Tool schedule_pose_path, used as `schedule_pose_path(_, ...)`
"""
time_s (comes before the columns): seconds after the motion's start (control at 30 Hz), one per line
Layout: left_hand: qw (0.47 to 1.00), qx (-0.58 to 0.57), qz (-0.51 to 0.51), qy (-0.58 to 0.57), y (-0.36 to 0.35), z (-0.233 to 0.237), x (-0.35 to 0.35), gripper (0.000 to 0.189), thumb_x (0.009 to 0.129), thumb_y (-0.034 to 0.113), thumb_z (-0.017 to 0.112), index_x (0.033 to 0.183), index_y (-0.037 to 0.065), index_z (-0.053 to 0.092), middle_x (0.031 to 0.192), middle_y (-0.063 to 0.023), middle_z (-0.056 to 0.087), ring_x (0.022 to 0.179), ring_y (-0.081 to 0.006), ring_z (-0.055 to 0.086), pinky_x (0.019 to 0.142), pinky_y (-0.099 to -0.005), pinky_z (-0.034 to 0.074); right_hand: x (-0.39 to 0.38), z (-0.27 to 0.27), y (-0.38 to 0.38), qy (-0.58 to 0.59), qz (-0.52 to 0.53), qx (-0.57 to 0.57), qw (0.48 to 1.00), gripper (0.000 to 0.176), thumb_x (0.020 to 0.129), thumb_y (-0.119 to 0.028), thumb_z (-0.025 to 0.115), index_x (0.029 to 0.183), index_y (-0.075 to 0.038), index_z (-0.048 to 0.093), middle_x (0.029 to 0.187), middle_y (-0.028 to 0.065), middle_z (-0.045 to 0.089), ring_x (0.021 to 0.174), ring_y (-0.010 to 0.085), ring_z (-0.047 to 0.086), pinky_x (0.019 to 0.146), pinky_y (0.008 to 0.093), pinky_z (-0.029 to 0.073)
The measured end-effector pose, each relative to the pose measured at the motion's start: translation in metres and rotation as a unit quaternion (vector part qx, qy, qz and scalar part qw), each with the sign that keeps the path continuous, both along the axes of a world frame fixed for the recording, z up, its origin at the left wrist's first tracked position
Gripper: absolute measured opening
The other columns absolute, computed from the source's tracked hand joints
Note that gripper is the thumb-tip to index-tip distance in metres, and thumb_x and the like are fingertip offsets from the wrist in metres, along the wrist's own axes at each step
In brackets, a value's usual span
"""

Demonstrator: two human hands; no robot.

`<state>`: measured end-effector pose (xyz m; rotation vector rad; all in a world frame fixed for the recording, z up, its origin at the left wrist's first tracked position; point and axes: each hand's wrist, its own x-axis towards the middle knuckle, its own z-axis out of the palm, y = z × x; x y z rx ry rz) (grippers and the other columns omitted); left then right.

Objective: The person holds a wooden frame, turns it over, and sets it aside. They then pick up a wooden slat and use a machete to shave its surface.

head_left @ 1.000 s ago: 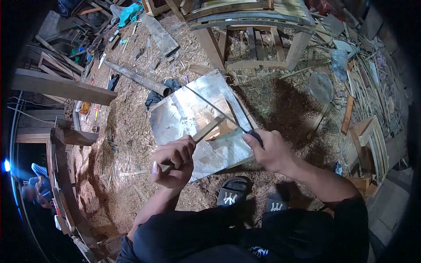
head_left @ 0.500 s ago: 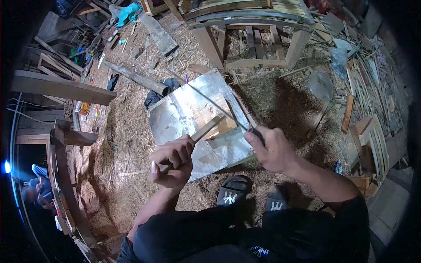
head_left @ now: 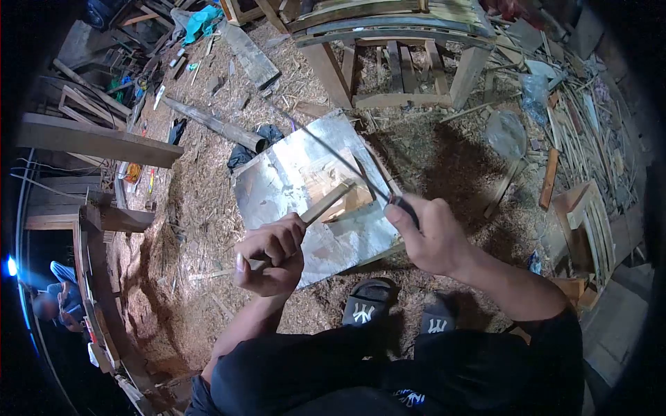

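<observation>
My left hand [head_left: 270, 254] is closed around a thin bamboo strip [head_left: 327, 201] that points up and to the right. My right hand [head_left: 429, 236] grips the dark handle of a long thin blade [head_left: 333, 154], which slants up and left across the strip's far end. Both hands are held over a shiny metal sheet [head_left: 277, 187] lying on the shaving-covered ground. A small wooden block [head_left: 347, 197] rests on the sheet just under the strip's tip. My feet in black slippers [head_left: 366, 309] are below the hands.
A wooden bench frame [head_left: 395, 48] stands at the top. A grey pipe [head_left: 218, 125] and dark cloth [head_left: 250, 149] lie left of the sheet. Bamboo slats and offcuts [head_left: 590, 139] pile at the right. Timber beams [head_left: 97, 139] lie left. A person [head_left: 59, 295] sits far left.
My right hand and the blade have shifted slightly up and right along the strip. The left hand has barely moved.
</observation>
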<state>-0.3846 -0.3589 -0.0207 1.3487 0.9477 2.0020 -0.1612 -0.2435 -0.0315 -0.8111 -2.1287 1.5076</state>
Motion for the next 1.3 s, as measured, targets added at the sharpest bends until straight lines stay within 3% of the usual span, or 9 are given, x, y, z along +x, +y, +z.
schedule_pose_path(0.13,1.000,-0.009,-0.003,-0.009,-0.001,-0.002,-0.002,0.063,0.093,0.054,0.039,0.050,0.009,0.027,0.043,-0.0028,0.026,0.040,-0.0173,0.021,0.048,-0.0367,0.024,-0.005,-0.020,-0.012,0.198,-0.041,0.152,0.967,0.046,0.103,-0.040,0.051,0.083,0.001,0.056,0.054,0.0099,0.053,0.044,0.0211,0.058,0.040,0.0359,0.042)
schedule_pose_path(0.2,1.000,-0.005,-0.001,-0.003,0.001,0.000,0.000,0.063,0.093,0.054,0.039,0.050,0.009,0.027,0.043,-0.0028,0.027,0.040,-0.0172,0.021,0.048,-0.0364,0.024,-0.006,-0.041,-0.016,-0.172,0.044,-0.049,0.983,0.050,0.103,-0.044,0.049,0.085,0.002,0.057,0.054,0.0116,0.053,0.051,0.0286,0.063,0.048,0.0416,0.047)
schedule_pose_path(0.4,1.000,-0.001,-0.009,-0.017,0.003,0.000,-0.002,0.063,0.093,0.054,0.039,0.051,0.009,0.027,0.044,-0.0026,0.027,0.040,-0.0173,0.020,0.049,-0.0355,0.024,-0.002,-0.032,-0.006,-0.084,0.004,-0.063,0.994,0.043,0.103,-0.036,0.051,0.082,0.002,0.057,0.054,0.0117,0.050,0.049,0.0191,0.054,0.049,0.0395,0.041)
schedule_pose_path(0.6,1.000,-0.007,-0.015,-0.018,0.003,-0.001,-0.004,0.063,0.094,0.053,0.039,0.051,0.009,0.028,0.044,-0.0024,0.026,0.041,-0.0174,0.020,0.049,-0.0357,0.023,-0.001,-0.013,-0.007,0.190,-0.018,0.133,0.973,0.051,0.104,-0.043,0.048,0.077,-0.001,0.054,0.051,0.0029,0.048,0.043,0.0175,0.053,0.041,0.0349,0.041)
schedule_pose_path(0.67,1.000,-0.005,-0.015,-0.012,0.003,0.000,-0.003,0.063,0.094,0.054,0.039,0.051,0.009,0.027,0.044,-0.0025,0.026,0.041,-0.0174,0.021,0.049,-0.0358,0.023,-0.005,-0.045,-0.013,-0.115,0.034,-0.045,0.992,0.051,0.105,-0.043,0.046,0.079,0.000,0.054,0.052,0.0082,0.048,0.046,0.0237,0.055,0.048,0.0408,0.046)
schedule_pose_path(0.97,1.000,-0.013,-0.010,-0.011,0.006,0.005,0.001,0.064,0.094,0.054,0.039,0.050,0.010,0.026,0.044,-0.0027,0.027,0.041,-0.0177,0.021,0.049,-0.0361,0.023,0.006,-0.002,-0.008,-0.063,0.028,-0.050,0.996,0.052,0.105,-0.043,0.046,0.084,0.003,0.059,0.056,0.0120,0.054,0.052,0.0283,0.059,0.055,0.0454,0.047)
schedule_pose_path(1.07,1.000,-0.021,-0.014,-0.010,0.006,0.005,0.000,0.064,0.094,0.055,0.039,0.051,0.010,0.027,0.044,-0.0026,0.027,0.041,-0.0177,0.022,0.050,-0.0360,0.023,0.006,-0.008,-0.013,0.123,-0.001,0.056,0.991,0.051,0.104,-0.043,0.048,0.083,0.002,0.058,0.058,0.0122,0.056,0.054,0.0274,0.061,0.054,0.0436,0.048)
schedule_pose_path(1.13,1.000,-0.021,-0.015,-0.014,0.007,0.005,0.001,0.064,0.094,0.056,0.039,0.051,0.010,0.027,0.044,-0.0025,0.027,0.041,-0.0177,0.022,0.050,-0.0360,0.023,0.002,-0.044,-0.020,-0.151,0.023,-0.073,0.986,0.051,0.104,-0.043,0.049,0.083,0.002,0.058,0.059,0.0119,0.056,0.053,0.0265,0.061,0.052,0.0427,0.047)
schedule_pose_path(1.3,0.999,-0.027,-0.023,-0.019,0.010,0.004,0.001,0.064,0.093,0.057,0.038,0.051,0.010,0.026,0.044,-0.0025,0.027,0.042,-0.0174,0.022,0.050,-0.0354,0.022,0.006,-0.044,-0.005,-0.123,0.011,-0.082,0.989,0.062,0.104,-0.049,0.044,0.073,0.003,0.060,0.054,0.0110,0.050,0.053,0.0219,0.051,0.053,0.0448,0.042)
